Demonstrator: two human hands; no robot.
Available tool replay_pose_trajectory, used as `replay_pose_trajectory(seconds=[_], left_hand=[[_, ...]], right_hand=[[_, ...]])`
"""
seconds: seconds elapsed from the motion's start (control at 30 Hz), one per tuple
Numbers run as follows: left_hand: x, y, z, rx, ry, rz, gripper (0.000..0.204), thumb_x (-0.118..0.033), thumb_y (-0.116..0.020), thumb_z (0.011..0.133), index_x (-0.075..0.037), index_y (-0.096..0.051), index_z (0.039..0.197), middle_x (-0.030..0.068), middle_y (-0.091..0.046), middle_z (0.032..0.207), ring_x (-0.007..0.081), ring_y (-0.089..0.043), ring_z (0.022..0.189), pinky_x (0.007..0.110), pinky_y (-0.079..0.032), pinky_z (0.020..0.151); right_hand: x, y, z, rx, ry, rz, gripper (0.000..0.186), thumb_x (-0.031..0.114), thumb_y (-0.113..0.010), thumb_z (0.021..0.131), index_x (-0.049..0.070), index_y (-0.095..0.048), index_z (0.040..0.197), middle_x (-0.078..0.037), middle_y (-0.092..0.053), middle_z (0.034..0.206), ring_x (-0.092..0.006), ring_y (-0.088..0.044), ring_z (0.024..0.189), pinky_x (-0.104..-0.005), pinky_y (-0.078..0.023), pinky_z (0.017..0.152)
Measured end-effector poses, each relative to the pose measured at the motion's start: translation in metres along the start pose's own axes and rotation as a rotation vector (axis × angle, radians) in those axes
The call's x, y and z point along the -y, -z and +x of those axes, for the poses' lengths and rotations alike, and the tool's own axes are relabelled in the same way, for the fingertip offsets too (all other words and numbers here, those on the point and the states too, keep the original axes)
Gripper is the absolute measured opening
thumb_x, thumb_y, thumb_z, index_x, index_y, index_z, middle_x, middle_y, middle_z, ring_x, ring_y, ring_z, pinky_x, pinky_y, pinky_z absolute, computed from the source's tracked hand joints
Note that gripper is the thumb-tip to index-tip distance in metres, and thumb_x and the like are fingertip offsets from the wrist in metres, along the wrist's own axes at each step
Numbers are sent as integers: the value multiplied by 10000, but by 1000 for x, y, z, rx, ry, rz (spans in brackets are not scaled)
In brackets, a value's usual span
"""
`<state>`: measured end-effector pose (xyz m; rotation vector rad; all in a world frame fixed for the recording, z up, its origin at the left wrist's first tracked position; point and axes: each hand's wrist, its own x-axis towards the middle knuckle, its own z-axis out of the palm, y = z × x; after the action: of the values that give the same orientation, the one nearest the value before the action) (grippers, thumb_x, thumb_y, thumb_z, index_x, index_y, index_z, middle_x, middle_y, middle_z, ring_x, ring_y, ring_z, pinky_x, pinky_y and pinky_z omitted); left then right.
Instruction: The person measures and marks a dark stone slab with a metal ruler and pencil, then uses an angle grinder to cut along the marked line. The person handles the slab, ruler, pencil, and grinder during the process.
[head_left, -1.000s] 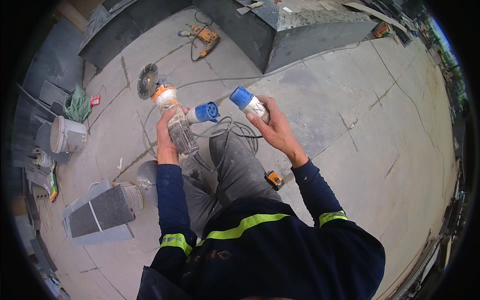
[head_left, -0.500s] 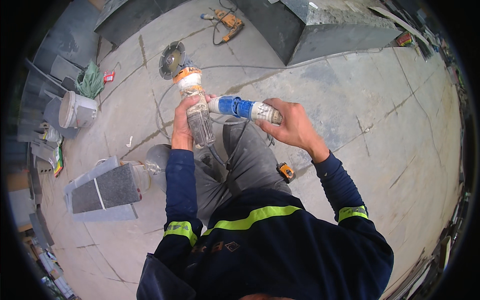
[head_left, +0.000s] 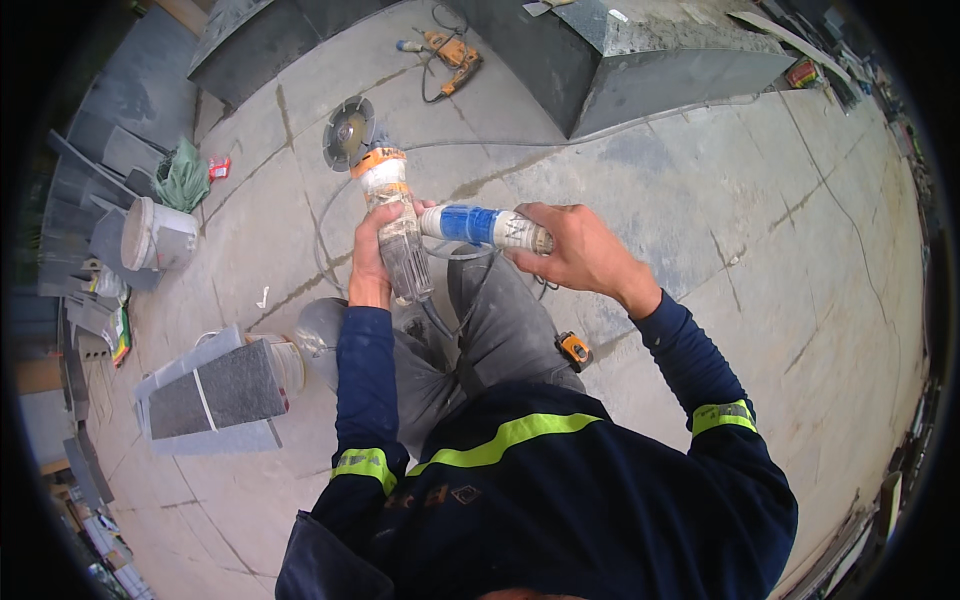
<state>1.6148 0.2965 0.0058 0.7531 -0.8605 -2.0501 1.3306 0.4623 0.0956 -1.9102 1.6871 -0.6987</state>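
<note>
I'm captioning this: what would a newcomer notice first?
Probably the angle grinder in the left hand, round disc at upper left. Next, the blue-and-white connectors meeting end to end, the right hand gripping one. Farther off, an orange power tool lies on the floor.

The angle grinder (head_left: 400,243) has an orange collar (head_left: 377,160) and a blotchy whitish-grey body (head_left: 407,270); the connectors (head_left: 468,224) are blue mid-length and white at both ends. The jacket (head_left: 580,500) is navy with yellow-green bands (head_left: 510,434), the trousers (head_left: 505,325) grey, the tape measure (head_left: 573,349) orange and black, the bag (head_left: 180,180) green.
</note>
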Motion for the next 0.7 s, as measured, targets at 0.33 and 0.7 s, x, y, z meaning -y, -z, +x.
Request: replay_pose_trajectory(seconds=[0.33, 0.7], left_hand=[[2, 0, 2, 44, -11, -42, 514, -261, -759, 927, 44, -633, 1322, 156, -770, 1006, 334, -777, 1074, 451, -637, 1007], [10, 16, 2, -71, 55, -106, 442, -273, -748, 947, 36, -660, 1252, 158, -760, 1013, 298, -782, 931, 412, -673, 866]], right_hand=[[0, -27, 1, 16, 30, 24, 533, 324, -878, 939, -115, -714, 1194, -336, -778, 894, -478, -809, 827, -494, -649, 767], [13, -81, 5, -24, -17, -91, 481, 327, -864, 943, -49, -695, 1191, -293, -783, 911, -493, -784, 839, -550, -630, 789]])
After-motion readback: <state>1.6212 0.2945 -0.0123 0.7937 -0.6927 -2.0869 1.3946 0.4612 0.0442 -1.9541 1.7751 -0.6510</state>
